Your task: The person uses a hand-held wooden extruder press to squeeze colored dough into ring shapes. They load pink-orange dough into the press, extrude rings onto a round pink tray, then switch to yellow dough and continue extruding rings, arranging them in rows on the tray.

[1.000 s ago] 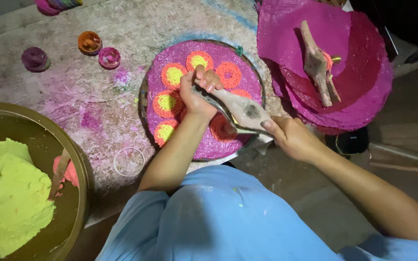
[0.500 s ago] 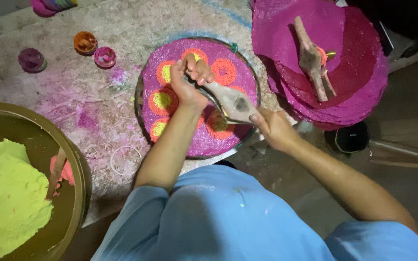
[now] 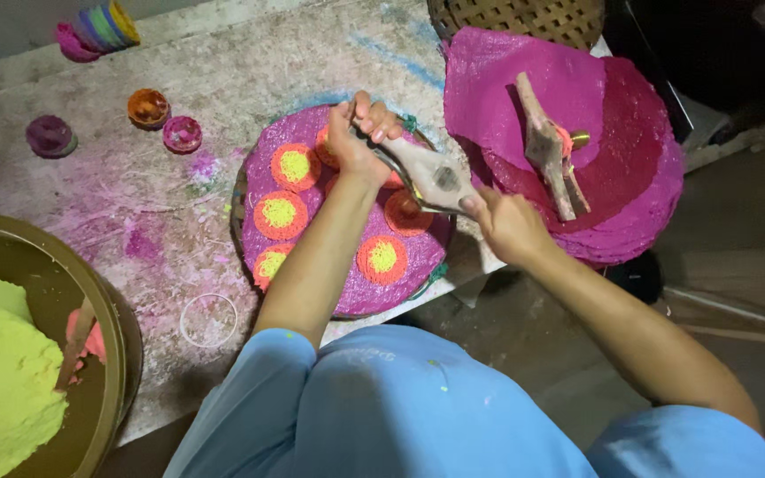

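Observation:
A round magenta disc (image 3: 347, 274) lies on a tray in front of me, dotted with several orange circles with yellow centres (image 3: 280, 212). Both hands hold a worn wooden press tool (image 3: 429, 175) over the disc's far right part. My left hand (image 3: 358, 134) grips its far end, fingers closed around it. My right hand (image 3: 505, 221) grips its near handle at the disc's right edge.
A stack of magenta discs (image 3: 630, 159) lies at the right with a second wooden tool (image 3: 544, 149) on top. A big bowl of yellow-green dough (image 3: 2, 372) stands at the lower left. Small coloured cups (image 3: 149, 108) and a wire ring (image 3: 209, 319) lie on the stained board.
Both hands and the wooden tool have moved from the disc's middle toward its far right part. An orange circle with a yellow centre now shows near the disc's front.

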`<state>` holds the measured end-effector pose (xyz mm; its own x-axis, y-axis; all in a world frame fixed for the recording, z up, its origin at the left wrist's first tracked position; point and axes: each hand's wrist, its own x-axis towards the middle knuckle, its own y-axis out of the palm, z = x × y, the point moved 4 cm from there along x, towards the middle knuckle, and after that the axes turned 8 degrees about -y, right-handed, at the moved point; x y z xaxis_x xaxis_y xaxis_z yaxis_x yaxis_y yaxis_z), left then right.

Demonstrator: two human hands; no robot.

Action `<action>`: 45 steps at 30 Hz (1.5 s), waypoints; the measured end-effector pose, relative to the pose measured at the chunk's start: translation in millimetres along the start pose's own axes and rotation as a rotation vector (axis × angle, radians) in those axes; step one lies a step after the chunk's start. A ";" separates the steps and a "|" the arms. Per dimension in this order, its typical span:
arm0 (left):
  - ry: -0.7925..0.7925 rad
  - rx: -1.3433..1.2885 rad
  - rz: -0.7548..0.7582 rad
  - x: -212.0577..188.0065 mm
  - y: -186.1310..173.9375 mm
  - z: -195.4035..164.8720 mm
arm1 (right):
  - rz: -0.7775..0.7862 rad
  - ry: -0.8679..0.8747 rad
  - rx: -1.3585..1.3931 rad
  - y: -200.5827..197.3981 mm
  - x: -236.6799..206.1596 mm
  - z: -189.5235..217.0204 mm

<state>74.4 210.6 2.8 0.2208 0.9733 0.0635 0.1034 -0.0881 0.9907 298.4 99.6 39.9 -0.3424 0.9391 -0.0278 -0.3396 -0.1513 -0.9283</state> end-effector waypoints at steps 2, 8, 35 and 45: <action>0.003 0.019 -0.030 -3.3 -5.8 0.2 | 0.088 0.009 0.065 6.5 -1.0 -1.4; 0.041 -0.048 -0.066 1.6 1.5 8.5 | 0.104 0.027 0.048 -3.8 7.0 -13.5; 0.724 2.342 0.314 -150.8 110.9 -30.9 | -0.229 -0.404 0.642 2.7 -26.4 16.3; -0.580 2.142 0.621 -264.3 180.8 -45.2 | -0.129 -1.719 0.089 -98.4 -7.7 220.6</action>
<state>-9.1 -53.0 170.6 0.7377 0.6408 -0.2127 0.3709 -0.6478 -0.6654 141.2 39.2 213.3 -0.7608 -0.4248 0.4906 -0.4611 -0.1782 -0.8693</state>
